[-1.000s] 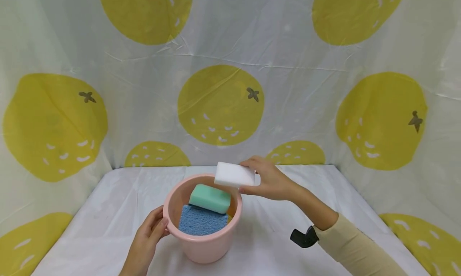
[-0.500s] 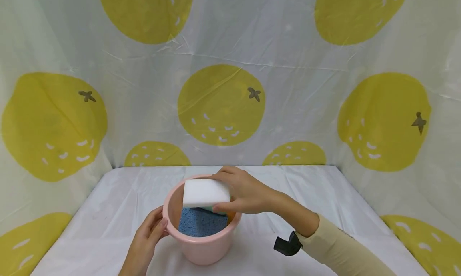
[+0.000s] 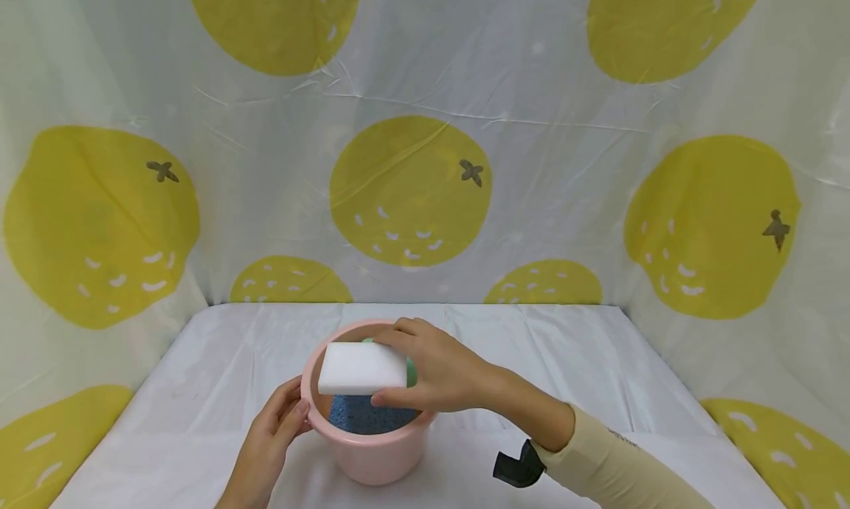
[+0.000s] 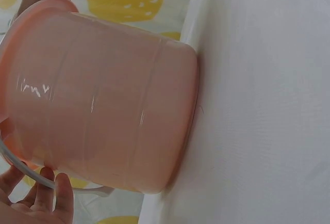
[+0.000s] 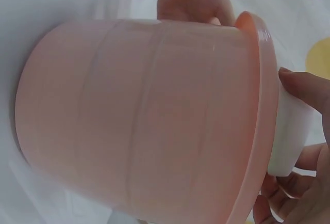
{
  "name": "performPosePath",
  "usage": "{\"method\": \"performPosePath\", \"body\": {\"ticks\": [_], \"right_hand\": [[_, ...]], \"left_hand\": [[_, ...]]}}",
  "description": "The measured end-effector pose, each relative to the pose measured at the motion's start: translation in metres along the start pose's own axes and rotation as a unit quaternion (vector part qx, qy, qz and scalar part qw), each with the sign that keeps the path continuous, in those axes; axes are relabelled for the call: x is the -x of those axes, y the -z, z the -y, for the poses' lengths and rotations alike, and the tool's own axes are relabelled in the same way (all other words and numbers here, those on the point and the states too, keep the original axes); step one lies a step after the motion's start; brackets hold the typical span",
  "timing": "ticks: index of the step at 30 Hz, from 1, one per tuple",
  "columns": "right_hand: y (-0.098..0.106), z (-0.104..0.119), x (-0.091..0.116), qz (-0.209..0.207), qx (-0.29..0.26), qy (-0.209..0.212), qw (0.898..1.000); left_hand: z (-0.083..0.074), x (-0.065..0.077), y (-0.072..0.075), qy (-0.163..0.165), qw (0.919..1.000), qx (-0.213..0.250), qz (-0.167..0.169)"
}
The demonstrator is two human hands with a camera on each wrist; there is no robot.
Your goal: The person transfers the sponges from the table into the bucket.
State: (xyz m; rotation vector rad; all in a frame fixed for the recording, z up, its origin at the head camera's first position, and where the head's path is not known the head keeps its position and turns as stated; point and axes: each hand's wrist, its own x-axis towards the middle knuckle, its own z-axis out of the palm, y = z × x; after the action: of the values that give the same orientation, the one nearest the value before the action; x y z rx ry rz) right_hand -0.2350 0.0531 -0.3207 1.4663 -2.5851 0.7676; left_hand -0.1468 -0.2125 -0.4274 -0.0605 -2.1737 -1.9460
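Observation:
A pink bucket (image 3: 375, 457) stands upright in the head view, with a blue sponge (image 3: 368, 414) inside. A green sponge (image 3: 412, 373) shows only in part behind the white one. My right hand (image 3: 441, 369) pinches a white sponge block (image 3: 358, 369) between thumb and fingers, over the bucket's mouth. The right wrist view has this white sponge (image 5: 289, 131) at rim level. My left hand (image 3: 272, 428) grips the bucket's left rim, thumb on the outside edge. In the left wrist view its fingers (image 4: 63, 198) lie by the bucket's pale handle (image 4: 28, 172).
A white cloth (image 3: 564, 391) covers the table. Behind and at both sides hang white sheets (image 3: 544, 199) printed with yellow lemons. A black strap (image 3: 518, 466) sticks out at the right sleeve (image 3: 617, 457).
My right hand has carried the white sponge left and down, from the bucket's far right rim to over its mouth, covering much of the green sponge. The left hand keeps its hold on the bucket.

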Motion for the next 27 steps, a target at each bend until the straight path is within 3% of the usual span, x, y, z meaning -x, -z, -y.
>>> {"method": "performPosePath", "body": {"ticks": [13,22,27], "right_hand": [[-0.004,-0.002,0.008,-0.004,0.039,0.001,0.999],[0.007,-0.009,0.015,-0.023,0.028,0.004,0.999],[0.013,-0.023,0.024,-0.057,0.026,0.002,0.998]], "left_hand": [[0.003,0.000,-0.004,-0.018,0.9998,0.011,0.000],[0.001,0.004,0.001,0.006,0.9999,-0.003,-0.009],[0.001,0.004,0.002,0.009,0.9999,-0.002,-0.011]]}}
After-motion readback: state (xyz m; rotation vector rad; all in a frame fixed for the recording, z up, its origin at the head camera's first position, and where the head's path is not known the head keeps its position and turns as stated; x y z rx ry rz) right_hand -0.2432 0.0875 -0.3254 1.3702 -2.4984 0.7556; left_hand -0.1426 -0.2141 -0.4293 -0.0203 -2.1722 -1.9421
